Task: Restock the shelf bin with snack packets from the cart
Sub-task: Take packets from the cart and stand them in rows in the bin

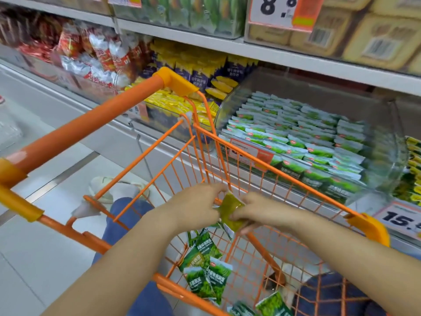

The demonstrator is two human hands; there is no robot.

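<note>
Over the orange wire cart, my left hand and my right hand hold a small stack of green snack packets between them, its olive-green back facing up. Fingers of both hands curl round the stack's edges. Several more green packets lie on the cart's mesh floor below. Beyond the cart, on the lower shelf, stands the clear plastic bin, filled with rows of the same green and white packets.
The cart's orange handle crosses the left side. Left of the clear bin are bins of yellow and purple packets and red packets. Price tags hang from the shelves. My legs and a shoe show beneath the cart.
</note>
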